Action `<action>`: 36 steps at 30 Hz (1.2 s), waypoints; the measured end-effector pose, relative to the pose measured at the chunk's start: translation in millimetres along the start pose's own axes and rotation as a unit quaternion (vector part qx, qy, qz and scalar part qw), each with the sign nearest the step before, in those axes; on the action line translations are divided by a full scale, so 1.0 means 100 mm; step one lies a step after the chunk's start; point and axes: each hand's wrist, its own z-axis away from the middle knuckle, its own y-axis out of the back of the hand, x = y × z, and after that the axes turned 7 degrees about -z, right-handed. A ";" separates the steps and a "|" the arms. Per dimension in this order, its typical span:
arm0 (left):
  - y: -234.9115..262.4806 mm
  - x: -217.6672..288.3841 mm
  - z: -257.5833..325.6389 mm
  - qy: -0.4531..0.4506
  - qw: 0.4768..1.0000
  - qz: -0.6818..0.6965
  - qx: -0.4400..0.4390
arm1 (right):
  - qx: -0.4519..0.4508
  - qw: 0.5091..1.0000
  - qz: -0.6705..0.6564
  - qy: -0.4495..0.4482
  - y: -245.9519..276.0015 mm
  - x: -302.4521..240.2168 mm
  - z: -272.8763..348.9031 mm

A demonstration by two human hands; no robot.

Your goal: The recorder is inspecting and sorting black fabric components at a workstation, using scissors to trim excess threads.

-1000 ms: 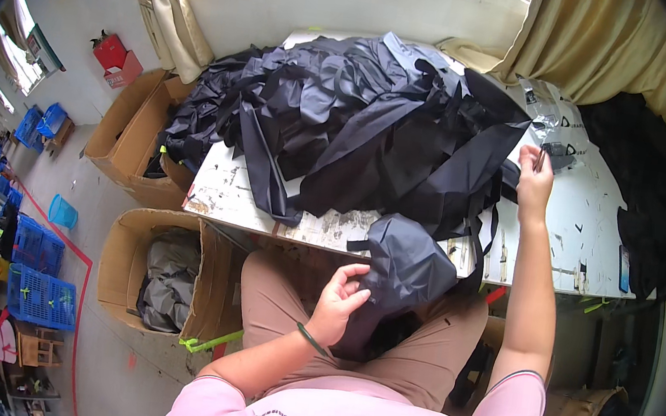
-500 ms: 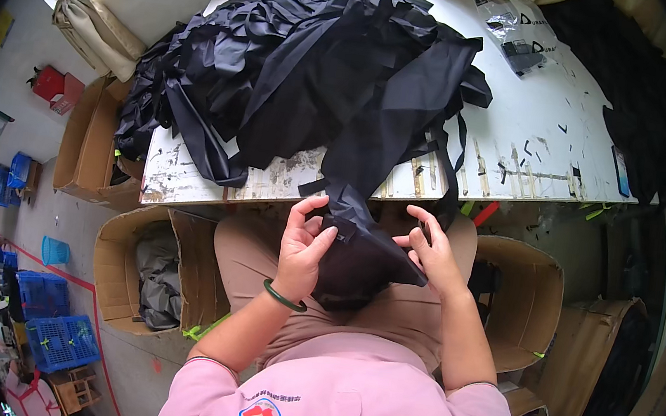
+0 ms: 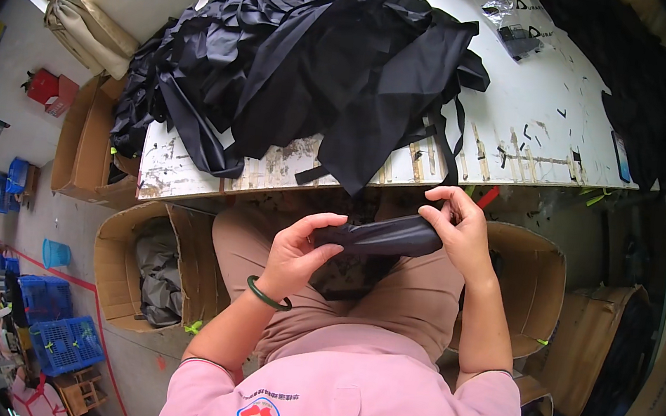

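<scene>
Over my lap I hold a rolled piece of black fabric (image 3: 379,236) stretched between both hands. My left hand (image 3: 300,254), with a green bangle on the wrist, grips its left end. My right hand (image 3: 457,230) pinches its right end a little higher. More black cloth (image 3: 345,274) lies on my thighs under the roll. A big heap of black fabric pieces (image 3: 301,63) covers the white worktable (image 3: 526,124) in front of me, with straps hanging over its near edge.
An open cardboard box (image 3: 144,268) holding grey cloth stands at my left, another box (image 3: 530,282) at my right. Clear plastic bags (image 3: 510,18) lie on the table's far right, beside a second dark pile (image 3: 647,89). Blue crates (image 3: 53,323) stand on the floor at left.
The bundle of black fabric that both hands held bunched on my lap is now rolled into a narrow roll and lifted between my hands. One second ago my right hand reached to the table's far side.
</scene>
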 end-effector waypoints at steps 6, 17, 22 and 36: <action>0.02 -0.08 0.01 -0.015 0.995 -0.077 0.066 | 0.097 0.979 0.077 0.162 -0.34 -0.46 0.25; -0.05 -0.02 0.02 -0.033 0.988 -0.150 0.033 | -0.031 0.978 0.011 0.205 -0.72 -0.20 0.31; 0.00 0.09 -0.09 -0.224 0.920 -0.317 0.059 | -0.070 0.983 -0.041 0.168 -0.59 -0.26 0.26; -0.16 -0.01 0.04 0.118 0.984 0.128 -0.023 | -0.075 0.989 -0.052 0.120 -0.60 -0.23 0.29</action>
